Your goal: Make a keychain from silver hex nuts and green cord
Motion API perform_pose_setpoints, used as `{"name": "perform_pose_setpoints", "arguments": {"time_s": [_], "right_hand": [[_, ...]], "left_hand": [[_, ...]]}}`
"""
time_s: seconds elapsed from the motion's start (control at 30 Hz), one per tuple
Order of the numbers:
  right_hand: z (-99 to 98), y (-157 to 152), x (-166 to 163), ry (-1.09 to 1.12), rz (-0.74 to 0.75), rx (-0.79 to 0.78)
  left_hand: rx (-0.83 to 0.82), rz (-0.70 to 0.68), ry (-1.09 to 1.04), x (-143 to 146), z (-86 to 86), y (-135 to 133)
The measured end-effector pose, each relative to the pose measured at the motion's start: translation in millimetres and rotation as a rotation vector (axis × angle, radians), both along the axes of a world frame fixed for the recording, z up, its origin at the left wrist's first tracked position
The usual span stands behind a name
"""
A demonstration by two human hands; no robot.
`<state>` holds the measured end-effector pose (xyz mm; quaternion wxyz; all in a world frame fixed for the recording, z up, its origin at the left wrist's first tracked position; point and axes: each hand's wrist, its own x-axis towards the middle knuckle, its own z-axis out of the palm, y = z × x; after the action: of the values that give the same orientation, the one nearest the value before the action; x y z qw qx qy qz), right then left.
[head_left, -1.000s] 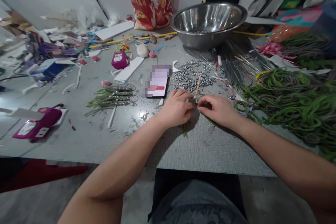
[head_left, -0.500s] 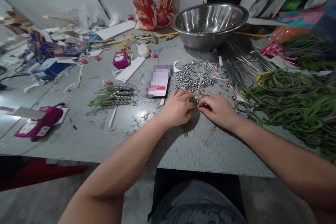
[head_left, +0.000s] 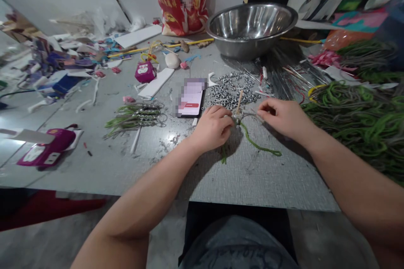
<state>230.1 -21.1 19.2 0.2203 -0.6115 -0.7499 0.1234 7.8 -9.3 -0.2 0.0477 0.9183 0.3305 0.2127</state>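
Observation:
My left hand (head_left: pixel 215 129) is closed beside an upright wooden stick (head_left: pixel 239 101), its fingers pinching cord at the stick's base. Out of that spot a green cord (head_left: pixel 257 145) runs to the right across the table, and short green ends (head_left: pixel 224 155) hang below my left palm. Between the stick's base and my right hand (head_left: pixel 280 115) stretches a thin grey cord (head_left: pixel 251 114); the right thumb and fingertips are pinched on its end. The exact knot or part under the left fingertips is hidden.
Many small metal nuts (head_left: pixel 232 86) lie behind the stick, with a phone (head_left: pixel 191 98) to their left. A steel bowl (head_left: pixel 249 46) stands behind. Green and grey cords (head_left: pixel 356 126) heap at the right. Finished-looking corded pieces (head_left: pixel 135 117) and a purple device (head_left: pixel 52 147) lie left.
My right hand has moved right, away from the left hand, drawing the grey cord out. The green cord now lies in view on the table. My left hand has barely moved.

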Motion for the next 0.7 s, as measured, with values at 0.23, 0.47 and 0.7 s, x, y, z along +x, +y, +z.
{"name": "perform_pose_setpoints", "arguments": {"time_s": [0.23,0.47,0.7], "right_hand": [[6.0,8,21,-0.38,0.006,-0.31],[6.2,5,16,-0.39,0.088,-0.378],[-1.4,-2,-11,0.718,0.08,-0.526]], "left_hand": [[0.016,0.01,-0.055,0,-1.1,2],[0.0,0.008,-0.052,0,-1.2,1],[-0.079,-0.004,-0.157,2,2.5,-4]]}}
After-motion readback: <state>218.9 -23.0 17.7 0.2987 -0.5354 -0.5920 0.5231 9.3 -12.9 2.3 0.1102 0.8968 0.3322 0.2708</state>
